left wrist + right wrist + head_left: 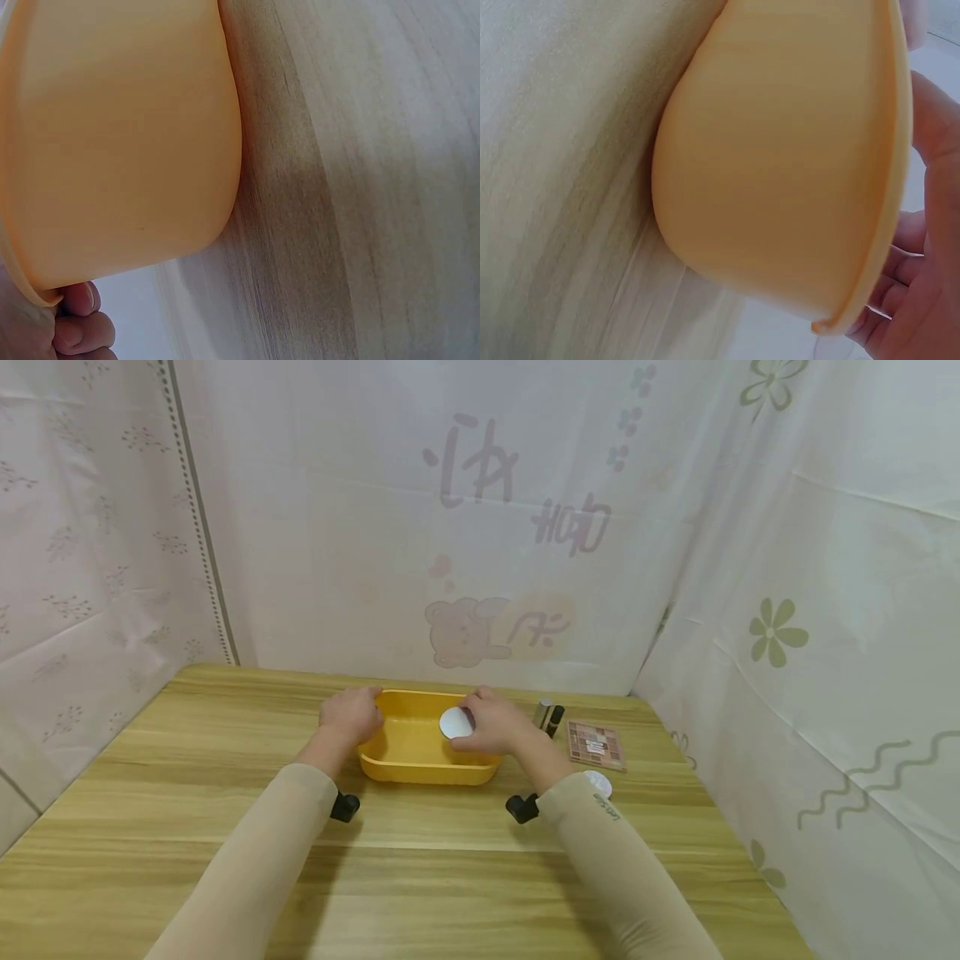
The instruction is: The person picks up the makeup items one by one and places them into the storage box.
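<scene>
A yellow plastic basin (429, 773) stands on the wooden table. My left hand (350, 717) grips its left rim; in the left wrist view the curled fingers (84, 330) come up below the lip. Over the basin's right part, my right hand (495, 722) holds a round white disc (454, 722) between thumb and fingers. From the right wrist view, the basin's outer wall (772, 165) fills the middle and conceals the disc, while the right fingers (896, 277) show past the rim.
Right of the basin lie a silver tube (542, 712), a black tube (555, 721) and a pinkish-brown checkered palette (596, 746). A round white item (598, 783) is partly covered by the right sleeve. Patterned curtains (337, 527) hang behind the table and along both sides.
</scene>
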A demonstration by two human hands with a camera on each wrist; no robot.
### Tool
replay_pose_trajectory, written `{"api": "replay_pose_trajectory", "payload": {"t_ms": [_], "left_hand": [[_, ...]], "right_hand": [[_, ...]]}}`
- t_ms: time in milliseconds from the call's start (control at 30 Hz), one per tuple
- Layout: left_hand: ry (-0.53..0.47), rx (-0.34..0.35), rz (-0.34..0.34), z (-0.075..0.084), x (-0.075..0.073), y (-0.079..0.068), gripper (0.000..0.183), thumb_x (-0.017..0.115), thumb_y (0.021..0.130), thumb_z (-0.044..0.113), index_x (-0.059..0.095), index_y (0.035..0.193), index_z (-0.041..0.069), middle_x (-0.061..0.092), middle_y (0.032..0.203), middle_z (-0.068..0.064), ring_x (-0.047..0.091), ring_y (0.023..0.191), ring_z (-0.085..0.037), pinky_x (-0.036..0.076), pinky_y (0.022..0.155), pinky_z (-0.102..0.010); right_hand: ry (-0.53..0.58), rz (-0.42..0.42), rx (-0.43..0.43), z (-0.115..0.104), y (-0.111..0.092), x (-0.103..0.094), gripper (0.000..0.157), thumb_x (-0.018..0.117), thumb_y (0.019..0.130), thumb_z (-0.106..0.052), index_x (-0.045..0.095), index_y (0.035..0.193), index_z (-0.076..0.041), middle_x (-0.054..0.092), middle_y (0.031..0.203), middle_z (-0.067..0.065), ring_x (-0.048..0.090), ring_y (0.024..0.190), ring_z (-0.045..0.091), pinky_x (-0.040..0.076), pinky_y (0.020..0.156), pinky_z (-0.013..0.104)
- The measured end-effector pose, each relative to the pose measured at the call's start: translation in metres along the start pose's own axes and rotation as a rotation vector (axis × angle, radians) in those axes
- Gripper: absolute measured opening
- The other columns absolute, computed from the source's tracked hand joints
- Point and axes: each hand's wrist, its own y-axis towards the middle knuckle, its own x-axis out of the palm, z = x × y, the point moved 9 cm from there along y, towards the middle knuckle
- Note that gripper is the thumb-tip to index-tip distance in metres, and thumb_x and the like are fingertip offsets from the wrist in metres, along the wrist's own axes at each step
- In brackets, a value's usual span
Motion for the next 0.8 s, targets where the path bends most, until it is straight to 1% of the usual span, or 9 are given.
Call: {"api": "replay_pose_trajectory", "payload": {"t_ms": [100, 167, 300, 400, 567, 667, 800], "left_hand": [[-0.001, 0.004, -0.005, 0.001, -0.001, -0.001, 0.055, 0.047, 0.097, 0.021, 0.050, 0.152, 0.020, 0.064, 0.135, -0.021, 0.065, 0.090, -0.036, 0.056, 0.068, -0.052], [0.000, 0.002, -0.001, 0.001, -0.002, -0.001, 0.055, 0.047, 0.096, 0.020, 0.050, 0.152, 0.021, 0.065, 0.135, -0.020, 0.064, 0.089, -0.035, 0.055, 0.067, -0.051], [0.000, 0.001, 0.001, 0.000, -0.001, -0.001, 0.055, 0.048, 0.097, 0.021, 0.050, 0.151, 0.021, 0.064, 0.137, -0.019, 0.066, 0.095, -0.037, 0.056, 0.071, -0.054], [-0.001, -0.004, -0.004, -0.001, 0.000, 0.000, 0.054, 0.048, 0.098, 0.023, 0.050, 0.152, 0.021, 0.063, 0.138, -0.019, 0.066, 0.100, -0.040, 0.056, 0.074, -0.057], [0.005, -0.005, -0.005, 0.000, 0.000, 0.000, 0.053, 0.048, 0.099, 0.024, 0.049, 0.152, 0.021, 0.063, 0.138, -0.019, 0.066, 0.099, -0.040, 0.056, 0.074, -0.056], [0.010, -0.001, -0.004, 0.001, 0.000, -0.001, 0.053, 0.048, 0.099, 0.023, 0.050, 0.152, 0.021, 0.064, 0.137, -0.018, 0.067, 0.099, -0.040, 0.057, 0.073, -0.056], [0.008, 0.001, -0.005, 0.001, 0.000, -0.001, 0.053, 0.047, 0.099, 0.023, 0.049, 0.152, 0.021, 0.064, 0.137, -0.019, 0.067, 0.098, -0.039, 0.057, 0.071, -0.055]], "right_hand": [[-0.003, -0.011, -0.006, -0.003, 0.001, 0.003, 0.071, 0.076, 0.080, -0.054, 0.060, 0.138, -0.017, 0.056, 0.130, 0.003, 0.059, 0.103, 0.021, 0.054, 0.087, 0.040], [-0.009, -0.024, -0.012, -0.005, 0.001, 0.006, 0.071, 0.076, 0.080, -0.056, 0.061, 0.137, -0.017, 0.057, 0.129, 0.004, 0.058, 0.102, 0.021, 0.054, 0.086, 0.039], [-0.022, -0.050, -0.012, -0.008, 0.001, 0.012, 0.069, 0.076, 0.080, -0.058, 0.062, 0.134, -0.017, 0.057, 0.122, 0.002, 0.057, 0.097, 0.020, 0.053, 0.082, 0.036], [-0.031, -0.057, -0.013, -0.009, 0.002, 0.015, 0.067, 0.076, 0.080, -0.058, 0.063, 0.132, -0.018, 0.057, 0.120, 0.000, 0.057, 0.096, 0.019, 0.053, 0.080, 0.035], [-0.046, -0.072, -0.012, -0.011, 0.003, 0.018, 0.065, 0.075, 0.081, -0.058, 0.063, 0.130, -0.017, 0.056, 0.120, 0.001, 0.056, 0.096, 0.019, 0.052, 0.080, 0.036], [-0.073, -0.080, -0.017, -0.012, 0.004, 0.021, 0.065, 0.074, 0.081, -0.059, 0.063, 0.129, -0.016, 0.057, 0.122, 0.002, 0.055, 0.097, 0.020, 0.050, 0.084, 0.037], [-0.110, -0.086, -0.032, -0.013, 0.007, 0.025, 0.065, 0.074, 0.082, -0.061, 0.064, 0.128, -0.015, 0.059, 0.124, 0.002, 0.056, 0.100, 0.020, 0.046, 0.095, 0.042]]}}
